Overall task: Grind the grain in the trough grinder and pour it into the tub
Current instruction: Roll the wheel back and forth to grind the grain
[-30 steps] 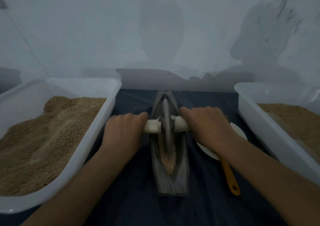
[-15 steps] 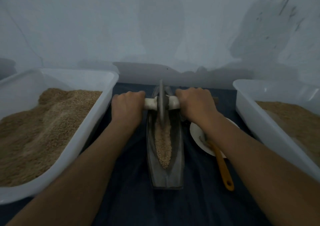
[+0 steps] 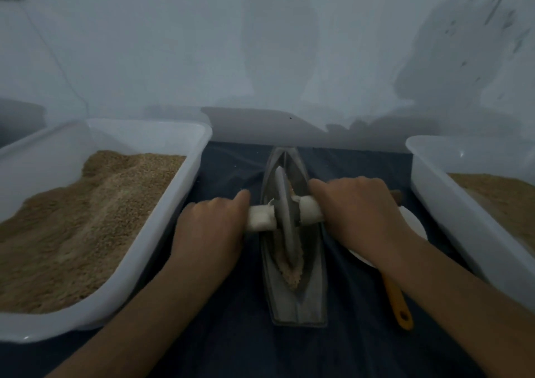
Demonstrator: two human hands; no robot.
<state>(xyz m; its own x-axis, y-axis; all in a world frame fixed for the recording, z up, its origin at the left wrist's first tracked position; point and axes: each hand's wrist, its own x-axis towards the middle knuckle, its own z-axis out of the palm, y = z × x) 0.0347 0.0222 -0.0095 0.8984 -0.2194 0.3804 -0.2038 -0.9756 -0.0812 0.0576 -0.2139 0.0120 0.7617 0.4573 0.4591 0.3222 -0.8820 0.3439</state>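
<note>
Nearest the camera, two bare forearms are seen reaching over a dark cloth (image 3: 231,334) toward the trough grinder (image 3: 295,299), a narrow boat-shaped trough lying lengthwise at the centre. A small heap of grain (image 3: 292,272) lies in its channel, under and just near of the wheel (image 3: 285,218). The wheel stands upright in the channel, a pale axle handle (image 3: 260,218) passing through it. The left hand (image 3: 211,230) is curled over the left end of the handle; the right hand (image 3: 359,212) is wrapped round the right end. Just right of the trough, a white dish (image 3: 417,224) and an orange-handled tool (image 3: 398,305) lie partly under the right forearm.

At the left stands a white tub (image 3: 162,204) heaped with grain; another tub (image 3: 451,212) stands at the right. Which one is meant for pouring cannot be told. A pale wall rises beyond.

Grinding is judged to be in hand, pouring not yet begun. Uneven pressure between the hands could tilt the wheel and push grain over the low near end onto the cloth; the dish could be knocked by the right forearm.
</note>
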